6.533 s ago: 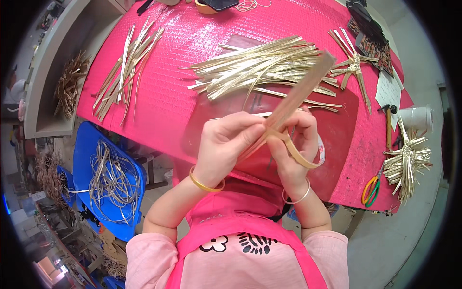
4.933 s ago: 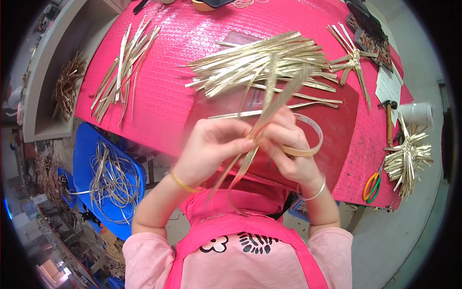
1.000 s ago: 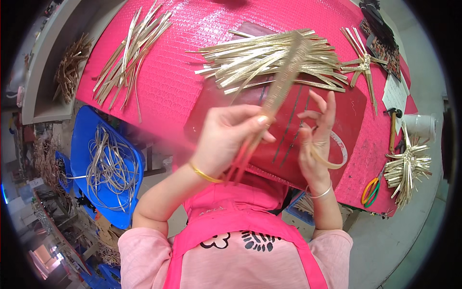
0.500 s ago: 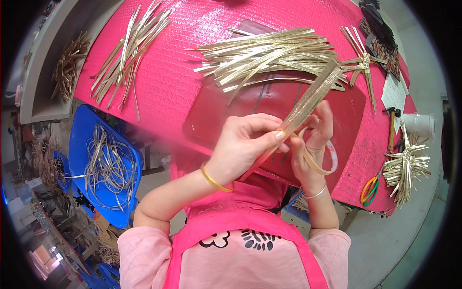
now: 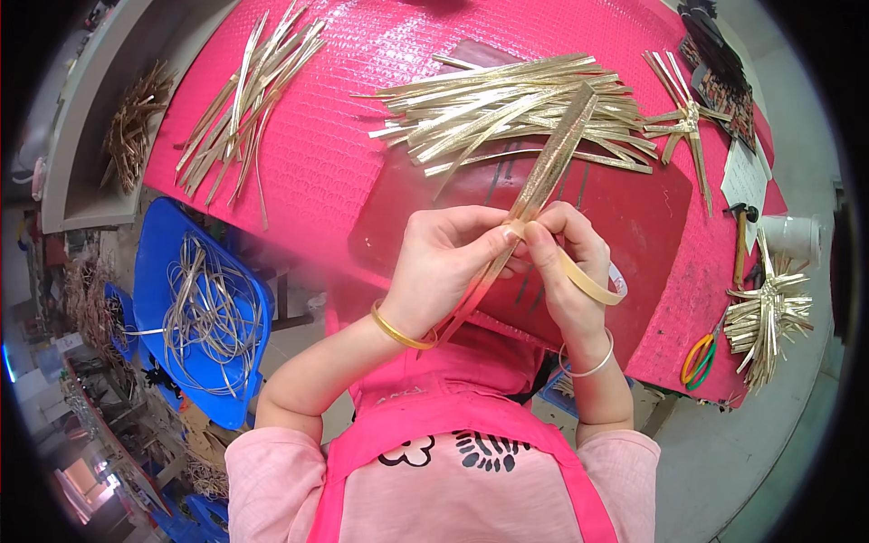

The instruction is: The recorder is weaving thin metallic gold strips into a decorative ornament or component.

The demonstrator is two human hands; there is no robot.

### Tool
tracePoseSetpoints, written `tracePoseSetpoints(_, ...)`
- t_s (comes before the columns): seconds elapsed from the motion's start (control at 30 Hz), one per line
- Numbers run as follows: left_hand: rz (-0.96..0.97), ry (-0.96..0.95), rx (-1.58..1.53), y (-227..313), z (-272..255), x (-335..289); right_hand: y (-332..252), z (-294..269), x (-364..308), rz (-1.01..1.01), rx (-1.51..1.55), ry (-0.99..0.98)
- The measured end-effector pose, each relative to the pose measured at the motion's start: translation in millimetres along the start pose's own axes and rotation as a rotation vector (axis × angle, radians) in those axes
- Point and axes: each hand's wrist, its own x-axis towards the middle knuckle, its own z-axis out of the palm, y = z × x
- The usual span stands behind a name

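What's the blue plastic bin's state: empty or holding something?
Not empty: a loose tangle of thin, shiny strips lies inside the bin.

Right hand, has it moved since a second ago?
Yes. Judged against the red board, the right hand has moved left, now close beside the left hand at the gold strips.

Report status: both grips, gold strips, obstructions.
Left grip pinching gold strip bundle. Right grip at bundle, holding pale ring. Loose strip pile beyond, apparently not blocking.

A flat bundle of gold strips [image 5: 557,158] (shiny, pressed together) slants off to the right, a tan tape roll [image 5: 590,286] beside it.
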Motion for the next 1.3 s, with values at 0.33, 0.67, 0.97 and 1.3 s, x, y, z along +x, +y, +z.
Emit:
tracePoseSetpoints(0.33,0.120,-0.055,0.079,3.9,-4.4,-8.8,-6.7,-1.6,3.7,0.066,-0.178,-0.066)
tracePoseSetpoints(0.67,0.024,-0.103,-0.352,-3.3,-14.5,-0.2,8.9,8.9,-0.6,-0.346,-0.234,0.180)
tracePoseSetpoints(0.97,0.165,0.028,-0.085,9.2,-7.2,-0.2,5.3,16.3,5.4,-0.145,0.289,0.098)
tracePoseSetpoints(1.3,-0.087,-0.239,-0.529,5.4,-11.2,2.5,7.1,29.2,-4.6,-0.196,0.056,0.209)
